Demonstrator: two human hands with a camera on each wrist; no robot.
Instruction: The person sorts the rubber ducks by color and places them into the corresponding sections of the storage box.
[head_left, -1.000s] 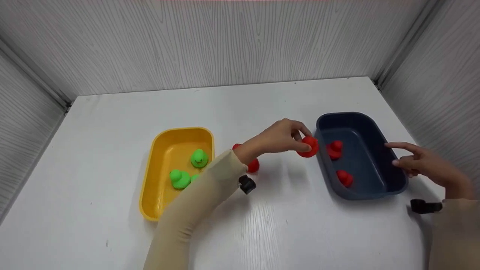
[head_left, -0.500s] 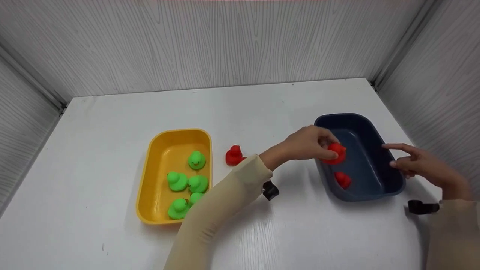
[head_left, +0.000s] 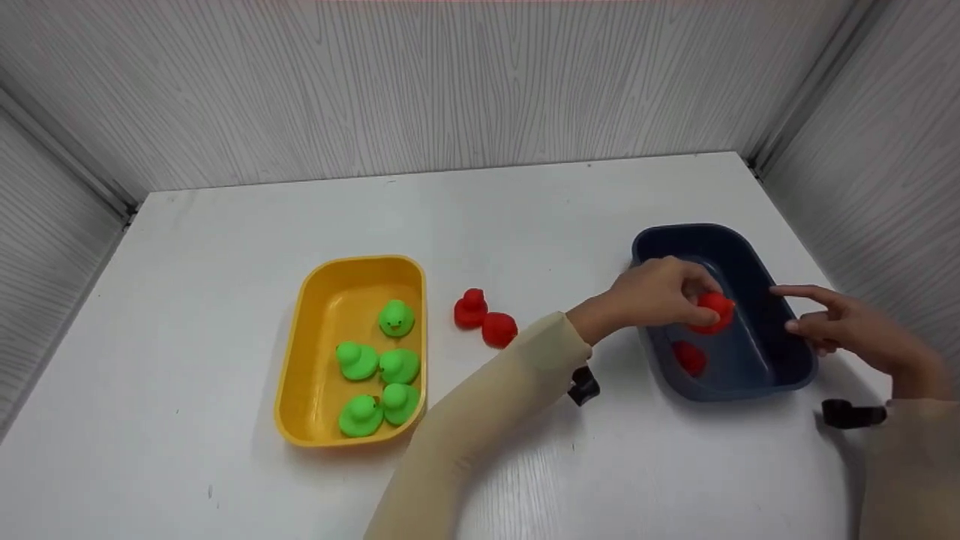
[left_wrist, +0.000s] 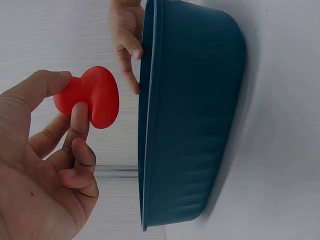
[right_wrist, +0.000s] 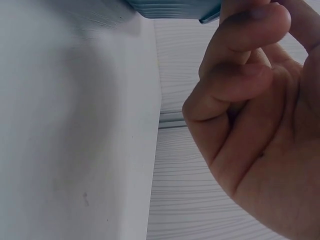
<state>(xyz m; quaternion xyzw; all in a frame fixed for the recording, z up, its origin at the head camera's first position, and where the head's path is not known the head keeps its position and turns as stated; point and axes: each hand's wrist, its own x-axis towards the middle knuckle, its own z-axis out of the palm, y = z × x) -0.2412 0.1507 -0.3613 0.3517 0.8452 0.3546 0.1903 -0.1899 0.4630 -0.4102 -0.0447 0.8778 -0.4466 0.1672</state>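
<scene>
Left hand (head_left: 656, 292) pinching a red duck (head_left: 711, 311) over the blue tub (head_left: 780, 367), right hand (head_left: 847, 326) hovering loosely open at its right rim, holding nothing.

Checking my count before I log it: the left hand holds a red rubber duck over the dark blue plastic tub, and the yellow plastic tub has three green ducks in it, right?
Not quite: the yellow plastic tub holds four green ducks, as the head view shows. The rest stands.
</scene>
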